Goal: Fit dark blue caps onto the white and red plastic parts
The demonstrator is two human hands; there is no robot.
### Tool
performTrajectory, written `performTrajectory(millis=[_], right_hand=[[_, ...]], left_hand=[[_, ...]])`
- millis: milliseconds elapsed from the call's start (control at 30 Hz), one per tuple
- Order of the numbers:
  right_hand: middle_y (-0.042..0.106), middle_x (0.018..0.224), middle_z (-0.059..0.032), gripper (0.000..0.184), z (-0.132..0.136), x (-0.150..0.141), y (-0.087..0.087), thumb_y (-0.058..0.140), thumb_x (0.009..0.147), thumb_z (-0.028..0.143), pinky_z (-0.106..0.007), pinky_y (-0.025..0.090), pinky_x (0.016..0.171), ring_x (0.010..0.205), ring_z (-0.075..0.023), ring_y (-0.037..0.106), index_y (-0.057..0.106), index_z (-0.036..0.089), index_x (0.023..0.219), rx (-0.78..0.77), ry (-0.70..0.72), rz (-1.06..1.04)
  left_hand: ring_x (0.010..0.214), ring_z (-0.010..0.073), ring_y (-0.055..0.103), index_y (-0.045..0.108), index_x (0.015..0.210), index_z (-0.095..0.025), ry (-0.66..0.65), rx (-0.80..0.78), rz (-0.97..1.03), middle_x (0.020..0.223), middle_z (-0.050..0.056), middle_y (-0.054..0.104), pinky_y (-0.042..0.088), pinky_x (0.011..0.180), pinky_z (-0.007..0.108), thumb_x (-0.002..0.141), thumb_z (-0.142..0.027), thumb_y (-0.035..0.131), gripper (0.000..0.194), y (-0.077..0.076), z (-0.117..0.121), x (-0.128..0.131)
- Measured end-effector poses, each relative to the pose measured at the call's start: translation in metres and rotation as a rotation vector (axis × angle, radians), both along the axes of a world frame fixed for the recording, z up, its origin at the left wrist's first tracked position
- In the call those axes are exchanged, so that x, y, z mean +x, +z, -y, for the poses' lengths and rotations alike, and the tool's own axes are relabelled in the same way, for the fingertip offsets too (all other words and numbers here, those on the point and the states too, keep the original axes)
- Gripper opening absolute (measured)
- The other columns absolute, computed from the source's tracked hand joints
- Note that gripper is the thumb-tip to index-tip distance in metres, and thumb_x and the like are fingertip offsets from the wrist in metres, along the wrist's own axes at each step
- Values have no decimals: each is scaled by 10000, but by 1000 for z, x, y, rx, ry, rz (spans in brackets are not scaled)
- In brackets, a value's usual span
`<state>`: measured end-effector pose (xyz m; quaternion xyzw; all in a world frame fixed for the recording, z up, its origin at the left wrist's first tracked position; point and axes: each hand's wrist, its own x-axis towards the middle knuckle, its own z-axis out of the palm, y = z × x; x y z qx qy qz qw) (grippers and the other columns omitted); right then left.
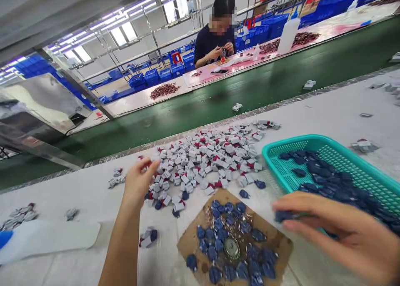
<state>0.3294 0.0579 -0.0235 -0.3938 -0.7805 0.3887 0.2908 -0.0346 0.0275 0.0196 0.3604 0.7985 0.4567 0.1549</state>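
Observation:
My left hand (142, 175) is at the left edge of a pile of small white and dark red pieces (200, 157). Its fingers are curled in, and whatever they may hold is hidden. My right hand (337, 227) pinches a small dark blue piece (284, 215) between thumb and fingers, slightly blurred, in front of a green basket (271, 152). More dark blue pieces (325, 169) fill the basket. Between my hands lies a brown board (193, 234), wet and shiny, with several dark blue pieces (218, 236) and a round metallic disc (231, 247) on it.
A white bottle (37, 240) with a blue cap lies at the left. Small clusters of pieces (148, 237) are scattered nearby. Beyond the table runs a green conveyor belt (175, 123). Across it a person (215, 32) works beside another white bottle (288, 36) and dark red piles (164, 90).

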Motion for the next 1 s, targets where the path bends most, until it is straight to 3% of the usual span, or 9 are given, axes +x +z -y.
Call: performTrajectory(millis=[67,167,300,433,533,633,767,867,1000], right_hand=[[695,1017,-32,189,24,-27,3,538,897,312,-313,588,732,908,-219,670,658,350,1038,72,213,-9],[687,1018,-69,265,47,-56,-8,420,934,202,-338,548,782,916,-204,652,633,231,1089,218,344,58],[671,838,-89,329,52,-68,-26,349,955,195,-332,488,671,776,-199,596,664,190,860,417,431,208],[666,854,-98,364,46,-69,-26,326,961,192,-336,459,698,810,-206,565,671,185,844,455,491,240],[665,849,-98,325,47,-69,-18,356,946,201,-360,454,710,831,-227,565,670,179,862,418,487,204],[661,847,-64,204,58,-66,-2,476,923,299,-311,474,655,756,-186,587,644,185,900,192,418,109],[647,796,-28,246,80,-59,20,575,873,439,-260,466,583,672,-149,581,622,199,852,-170,360,-22],[651,790,-33,255,89,-57,26,567,883,437,-258,463,585,661,-146,578,624,192,844,-201,408,-45],[635,779,-27,239,89,-54,21,550,902,400,-230,442,572,649,-124,555,597,180,819,-136,447,-53]], left_hand=[[542,108,543,706,842,-163,11,52,147,687,5,635,417,425,185,679,-562,693,432,-7,60,39],[535,85,577,769,807,-218,186,293,647,752,26,711,409,379,116,505,-457,868,397,-24,133,100],[524,111,631,793,767,-253,327,375,986,732,49,741,432,351,106,412,-398,916,403,-45,180,156],[592,145,663,793,803,-248,307,317,1036,756,66,749,459,355,116,406,-349,923,429,-54,185,172],[629,148,676,790,822,-232,303,356,987,714,59,745,528,454,140,443,-339,913,413,-53,178,176],[657,158,687,784,789,-219,314,441,1009,727,52,747,559,497,175,441,-310,913,382,-51,171,184],[579,119,648,770,765,-200,255,475,1062,718,40,742,512,430,140,442,-271,913,360,-49,167,197],[563,105,634,767,791,-196,215,480,1043,742,48,748,465,395,109,480,-277,902,349,-48,167,201],[575,107,647,765,802,-200,190,463,1001,714,30,744,505,455,124,503,-275,896,336,-46,169,201]])
